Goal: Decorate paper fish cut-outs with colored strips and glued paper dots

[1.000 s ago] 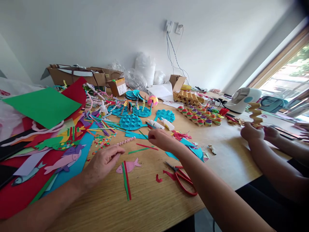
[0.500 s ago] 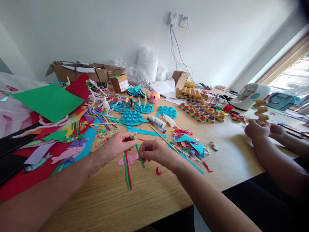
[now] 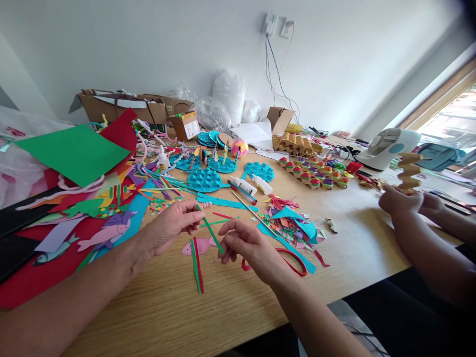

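Observation:
My left hand point(image 3: 182, 220) pinches the upper end of a narrow green paper strip point(image 3: 210, 225). The strip slants down to the fingertips of my right hand point(image 3: 240, 243), whose curled fingers are at its lower end; the index finger is lifted off. Under both hands lies a pink paper fish point(image 3: 202, 246) with an eye drawn on it. A green strip point(image 3: 195, 265) and a red strip point(image 3: 199, 270) lie side by side across the fish. Partly hidden beneath my right wrist is a red loop point(image 3: 303, 267), which looks like a scissors handle.
Colourful paper scraps point(image 3: 293, 220) and blue strips lie right of my hands. Glue bottles point(image 3: 243, 186) and pens are beyond. Paper fish and sheets point(image 3: 74, 153) pile up at left. Painted egg cartons point(image 3: 316, 173) stand further back. Another person's hands point(image 3: 401, 201) hold a carton piece at right.
My right hand has opened its fingers somewhat and shifted slightly right and down along the green strip. The red loop has come into view below my right wrist.

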Demonstrator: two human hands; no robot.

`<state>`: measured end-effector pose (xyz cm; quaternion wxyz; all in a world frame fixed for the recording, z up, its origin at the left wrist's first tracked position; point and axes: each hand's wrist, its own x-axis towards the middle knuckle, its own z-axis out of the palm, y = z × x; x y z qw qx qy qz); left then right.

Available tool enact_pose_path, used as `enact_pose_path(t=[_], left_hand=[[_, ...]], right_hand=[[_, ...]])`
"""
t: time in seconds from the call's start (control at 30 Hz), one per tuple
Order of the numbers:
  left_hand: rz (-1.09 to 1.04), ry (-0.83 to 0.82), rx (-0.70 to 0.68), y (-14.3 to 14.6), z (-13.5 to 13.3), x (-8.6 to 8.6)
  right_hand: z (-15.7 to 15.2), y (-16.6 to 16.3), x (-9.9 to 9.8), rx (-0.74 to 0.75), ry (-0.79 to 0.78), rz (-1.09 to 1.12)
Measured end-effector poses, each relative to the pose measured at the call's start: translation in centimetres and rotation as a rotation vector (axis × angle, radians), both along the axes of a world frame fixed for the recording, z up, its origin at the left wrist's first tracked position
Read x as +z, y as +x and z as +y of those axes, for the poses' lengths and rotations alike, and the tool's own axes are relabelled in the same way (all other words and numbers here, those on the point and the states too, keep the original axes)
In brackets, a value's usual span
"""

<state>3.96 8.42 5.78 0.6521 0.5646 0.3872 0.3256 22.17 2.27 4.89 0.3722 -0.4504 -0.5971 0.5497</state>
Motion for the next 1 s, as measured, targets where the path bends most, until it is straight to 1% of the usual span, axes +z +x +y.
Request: enact_pose_path(t=[0.03,0.07,0.13,0.17,0.23,0.27,0.33,0.37,0.43,0.53,0.73,0.9,1.0], left_hand=[[-0.045,-0.067,0.009,-0.1,0.0,0.1],[-0.089,-0.124,0.016,-0.2,-0.1,0.3],[-0.154,-0.191,0.017,-0.2,-0.3,0.6],[-0.171,-0.204,0.01,-0.2,-0.5,0.7],[-0.18,-0.212,-0.017,0.0,-0.7,0.7],[-0.173,-0.211,-0.028,0.1,-0.8,0.6],[-0.144,-0.205,-0.056,0.2,-1.0,0.4],[-0.123,-0.2,-0.069,0.3,-1.0,0.3],[-0.069,-0.181,-0.097,0.3,-1.1,0.0],[0.018,-0.115,-0.118,0.3,-1.0,-0.1],[0.2,0.157,-0.141,0.1,-0.2,-0.5],[0.337,0.272,-0.145,-0.1,0.6,-0.7],[0.422,0.322,-0.19,-0.4,1.3,-1.0]], right_hand=[[-0.1,0.2,-0.4,-0.055,0.069,-0.06],[-0.1,0.5,-0.7,-0.129,0.179,-0.167],[-0.1,0.8,-1.5,-0.251,0.475,-0.437],[-0.2,0.8,-1.7,-0.274,0.628,-0.553],[-0.3,0.7,-1.8,-0.243,0.9,-0.7],[-0.4,0.5,-1.7,-0.209,1.007,-0.739],[-0.6,0.2,-1.3,-0.148,1.151,-0.787],[-0.7,0.0,-1.1,-0.127,1.19,-0.796],[-0.8,-0.3,-0.8,-0.118,1.212,-0.786],[-0.8,-0.5,-0.9,-0.132,1.186,-0.775],[-1.6,-1.1,-1.6,-0.071,1.058,-0.874],[-1.8,-1.7,-2.3,-0.011,0.965,-0.966],[-1.8,-2.0,-2.8,0.025,0.949,-0.994]])
